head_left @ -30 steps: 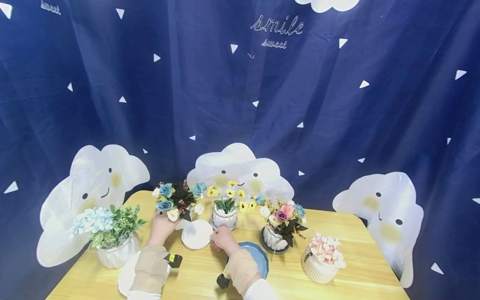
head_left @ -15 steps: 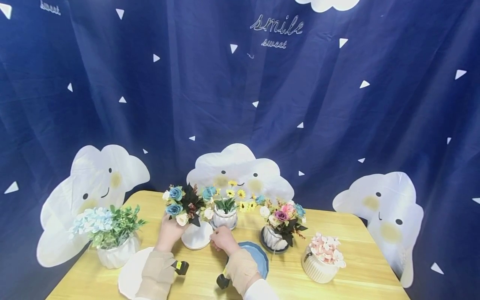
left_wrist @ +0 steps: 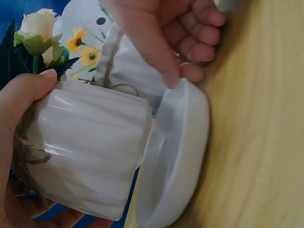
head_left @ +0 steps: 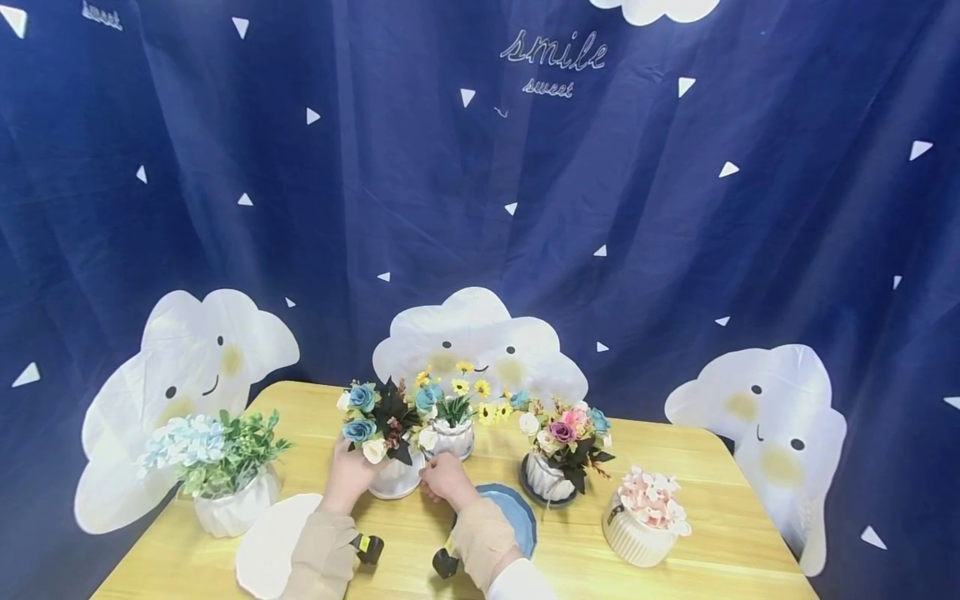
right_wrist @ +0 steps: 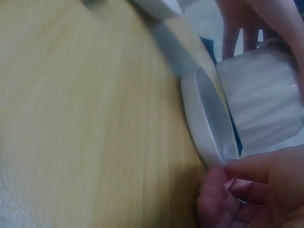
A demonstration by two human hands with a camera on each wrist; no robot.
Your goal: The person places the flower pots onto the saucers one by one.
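Near the left edge of the smooth yellow wooden table point(head_left: 675, 467), a squat ribbed white pot with pale blue blossoms and green leaves point(head_left: 217, 471); just in front of it, toward the front edge, a flat white plate with a wavy rim point(head_left: 270, 546).

Left of the table's middle, the left hand point(head_left: 347, 475) wrapped round the glossy, softly fluted white pot point(left_wrist: 90, 147), thumb on its upper wall, fingers beneath, rough brown twine under the palm. Blue and cream roses with dark pointed leaves point(head_left: 386, 417) rising from that pot. Pot held tilted just over a small round white saucer point(left_wrist: 175, 156) with a thick raised rim; hard to say whether pot and saucer touch. Saucer resting on the table, glazed and smooth.

Just right, the right hand point(head_left: 444, 479) curled at the saucer's near rim, thumb and fingertips pinching the edge.

Behind these, toward the back edge, a second white glazed pot of small yellow daisies point(head_left: 453, 421). In front of the right hand, a blue scalloped dish point(head_left: 517, 517) lying flat.

Right of the middle, a striped white pot with pink, purple and cream flowers point(head_left: 562, 454) standing on a dark round saucer. Farther toward the right edge, a cream ribbed pot topped with pale pink petals point(head_left: 645, 517).

Behind everything, a navy cloth curtain point(head_left: 675, 208) printed with white triangles and smiling clouds.
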